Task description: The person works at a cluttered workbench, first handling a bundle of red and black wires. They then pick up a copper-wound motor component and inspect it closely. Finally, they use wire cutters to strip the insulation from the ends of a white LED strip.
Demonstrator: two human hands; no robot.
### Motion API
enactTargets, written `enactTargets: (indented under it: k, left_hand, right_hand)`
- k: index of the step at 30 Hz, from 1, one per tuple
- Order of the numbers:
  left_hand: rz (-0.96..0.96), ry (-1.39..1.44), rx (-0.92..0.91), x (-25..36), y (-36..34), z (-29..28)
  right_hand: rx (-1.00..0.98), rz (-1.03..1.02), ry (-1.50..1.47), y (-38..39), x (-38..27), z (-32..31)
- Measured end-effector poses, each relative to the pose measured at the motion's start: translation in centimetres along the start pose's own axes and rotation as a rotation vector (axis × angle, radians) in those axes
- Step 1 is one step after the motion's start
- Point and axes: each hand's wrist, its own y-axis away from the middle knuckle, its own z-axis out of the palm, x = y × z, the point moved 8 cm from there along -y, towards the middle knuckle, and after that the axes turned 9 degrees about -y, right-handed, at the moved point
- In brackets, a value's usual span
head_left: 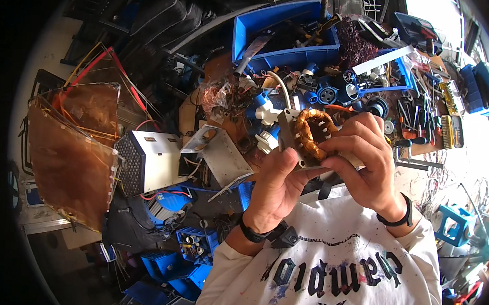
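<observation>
Both hands hold up a grey metal block with a fat ring of shiny orange-brown wire on it. It is in front of the person's chest, on the person's side of the big blue plastic bin, a bit right of the bin's middle.

The left hand grips the block at its near left corner, thumb up against it. I cannot see all of that hand's fingers. The right hand has its fingers bent and pinches the right side of the wire ring.

Just nearer than the bin, a bendy white cable sticks up. Close to it sit white and blue plastic plugs. To the right of the bin, a messy bunch of thin dark red wire is piled up. Farther right and nearer than the bin lie hand tools with long handles. Left of the bin and nearer, there is a white metal box with a dark side full of holes. A big brown sheet stands farther left.
</observation>
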Motion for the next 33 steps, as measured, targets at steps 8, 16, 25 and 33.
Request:
enactTargets:
  k: [8,16,25,33]
  left_hand:
    - [0.0,-0.114,0.048,0.1,0.0,-0.1]
    - [0.072,-0.273,0.169,-0.1,-1.1,-3.3]
    - [-0.029,-0.748,0.122,-9.1,-4.8,-14.0]
    - [0.123,-1.662,-0.135,-18.2,-11.7,-9.1]
  right_hand:
    - [0.063,0.044,-0.003,0.4,-0.3,0.0]
    - [-0.017,0.096,-0.087,1.9,3.2,2.0]
    - [-0.026,0.71,-0.153,14.4,16.2,0.6]
    - [0.038,1.094,-0.118,29.0,22.4,-3.4]
